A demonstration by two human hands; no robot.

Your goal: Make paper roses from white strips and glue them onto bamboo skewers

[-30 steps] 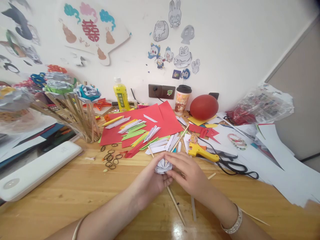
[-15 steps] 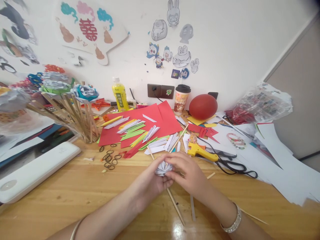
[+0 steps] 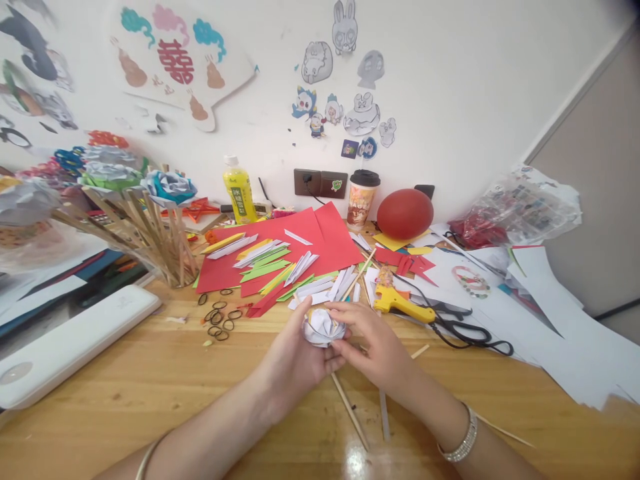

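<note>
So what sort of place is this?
It looks like a craft desk, perhaps in a home or small studio. You can tell from the yellow glue gun, the coloured paper strips, and the white paper flower held in the left hand, with the right hand at its edge.

Left hand [image 3: 296, 348] cupped with thumb raised, right hand [image 3: 376, 341] curled inward beside it.

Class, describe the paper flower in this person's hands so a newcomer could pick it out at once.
Find the wooden table, then the red sheets on it. Just nearer the person, the left hand and right hand hold a round, mostly white paper flower. Unlike the flowers at far left, near the wooden sticks, it sits between two hands.
</note>
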